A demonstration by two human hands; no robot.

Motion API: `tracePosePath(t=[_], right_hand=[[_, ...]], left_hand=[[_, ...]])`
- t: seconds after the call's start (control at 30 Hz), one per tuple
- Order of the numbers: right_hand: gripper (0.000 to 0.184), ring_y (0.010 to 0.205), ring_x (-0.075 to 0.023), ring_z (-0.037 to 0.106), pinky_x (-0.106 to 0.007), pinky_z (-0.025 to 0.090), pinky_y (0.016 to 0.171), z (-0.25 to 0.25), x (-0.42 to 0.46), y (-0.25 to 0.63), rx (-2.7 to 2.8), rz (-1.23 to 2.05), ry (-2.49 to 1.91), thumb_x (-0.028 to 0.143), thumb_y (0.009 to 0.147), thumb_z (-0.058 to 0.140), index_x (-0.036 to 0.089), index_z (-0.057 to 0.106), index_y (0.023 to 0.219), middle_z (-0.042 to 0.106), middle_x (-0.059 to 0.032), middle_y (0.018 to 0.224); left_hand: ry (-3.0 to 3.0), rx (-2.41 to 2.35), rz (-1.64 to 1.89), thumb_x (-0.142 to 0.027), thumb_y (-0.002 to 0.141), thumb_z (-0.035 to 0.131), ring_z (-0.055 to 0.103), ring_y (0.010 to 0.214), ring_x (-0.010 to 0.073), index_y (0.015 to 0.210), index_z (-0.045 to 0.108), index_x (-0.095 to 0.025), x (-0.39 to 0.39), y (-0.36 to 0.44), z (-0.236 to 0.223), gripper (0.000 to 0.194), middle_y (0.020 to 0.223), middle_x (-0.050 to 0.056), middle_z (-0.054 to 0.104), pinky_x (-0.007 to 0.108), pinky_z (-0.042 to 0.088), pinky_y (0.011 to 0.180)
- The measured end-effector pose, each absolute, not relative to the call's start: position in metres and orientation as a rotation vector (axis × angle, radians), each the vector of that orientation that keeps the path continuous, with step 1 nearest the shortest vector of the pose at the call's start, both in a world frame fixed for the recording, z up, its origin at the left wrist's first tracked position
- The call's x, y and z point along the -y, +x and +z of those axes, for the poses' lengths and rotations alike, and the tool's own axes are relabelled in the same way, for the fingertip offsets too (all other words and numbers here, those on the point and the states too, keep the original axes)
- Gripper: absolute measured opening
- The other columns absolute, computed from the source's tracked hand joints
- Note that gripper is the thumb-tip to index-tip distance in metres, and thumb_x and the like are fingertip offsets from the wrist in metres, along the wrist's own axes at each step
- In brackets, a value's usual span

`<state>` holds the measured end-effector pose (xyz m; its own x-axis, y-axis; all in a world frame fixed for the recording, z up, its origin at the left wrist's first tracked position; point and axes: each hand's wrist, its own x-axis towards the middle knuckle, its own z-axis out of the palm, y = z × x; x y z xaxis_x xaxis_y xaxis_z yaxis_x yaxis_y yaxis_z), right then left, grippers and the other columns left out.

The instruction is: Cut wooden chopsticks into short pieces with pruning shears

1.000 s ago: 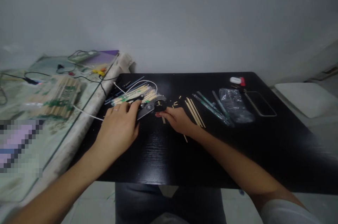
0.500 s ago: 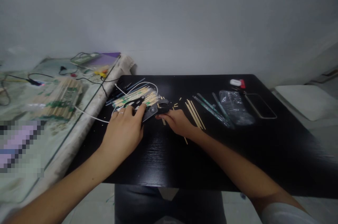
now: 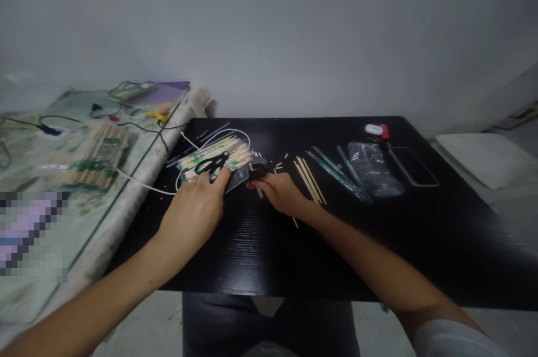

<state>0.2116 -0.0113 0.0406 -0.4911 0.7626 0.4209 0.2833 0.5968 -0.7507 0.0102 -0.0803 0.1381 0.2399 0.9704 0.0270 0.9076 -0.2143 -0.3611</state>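
Observation:
My left hand (image 3: 195, 200) is closed around a pair of shears (image 3: 241, 176) with black loop handles and a grey, hooked head pointing right. A short pale length of chopstick (image 3: 252, 167) shows at the jaws. Right beside the head, my right hand (image 3: 279, 191) is closed in a pinch, its fingertips partly hidden behind the tool; the chopstick seems to run into it. Small cut wooden bits (image 3: 279, 166) lie just beyond the right hand. Several bare chopsticks (image 3: 309, 177) rest to its right. Under the shears sits a pile of wrapped chopsticks (image 3: 227, 151).
Green-printed empty wrappers (image 3: 336, 172), a clear plastic bag (image 3: 374, 169), a phone-shaped frame (image 3: 414, 166) and a white earbud case (image 3: 373, 129) lie on the right. A white cable (image 3: 143, 182) crosses from the glass-topped table, where a chopstick bundle (image 3: 98, 155) lies.
The shears' jaws look slightly more closed around the chopstick. Both hands stay in nearly the same place; the whole view has shifted a little.

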Motion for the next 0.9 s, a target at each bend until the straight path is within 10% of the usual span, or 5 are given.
tracePosePath(t=[0.4, 0.67, 0.9], right_hand=[[0.025, 0.097, -0.0169, 0.076, -0.028, 0.055, 0.090, 0.047, 0.011, 0.212, 2.057, 0.874, -0.828, 0.024, 0.102, 0.053, 0.020, 0.078, 0.104, 0.081, -0.0034, 0.101], [0.025, 0.070, -0.0163, 0.068, -0.027, 0.053, 0.060, 0.082, -0.008, 0.265, 1.963, 0.908, -1.246, 0.035, 0.096, 0.061, 0.018, 0.079, 0.101, 0.076, -0.0065, 0.092], [0.015, 0.066, -0.0157, 0.063, -0.026, 0.044, 0.068, 0.036, 0.000, 0.275, 2.031, 0.650, -1.747, 0.022, 0.083, 0.076, 0.016, 0.072, 0.096, 0.069, -0.0002, 0.069]], left_hand=[[-2.237, 1.785, 0.260, -0.011, 0.091, 0.045, 0.072, 0.084, 0.0282, 0.133, 0.054, -0.019, 0.079, -0.002, 0.137, 0.044, 0.101, 0.012, 0.069, 0.036, 0.055, 0.074], [-2.260, 1.904, -0.445, -0.022, 0.092, 0.052, 0.070, 0.099, 0.0313, 0.118, 0.062, -0.018, 0.052, -0.024, 0.132, 0.028, 0.109, 0.013, 0.072, 0.040, 0.053, 0.085], [-2.668, 1.843, -0.907, -0.038, 0.098, 0.054, 0.068, 0.094, 0.0241, 0.110, 0.068, -0.021, 0.032, 0.007, 0.089, 0.024, 0.105, 0.007, 0.074, 0.034, 0.049, 0.084]])
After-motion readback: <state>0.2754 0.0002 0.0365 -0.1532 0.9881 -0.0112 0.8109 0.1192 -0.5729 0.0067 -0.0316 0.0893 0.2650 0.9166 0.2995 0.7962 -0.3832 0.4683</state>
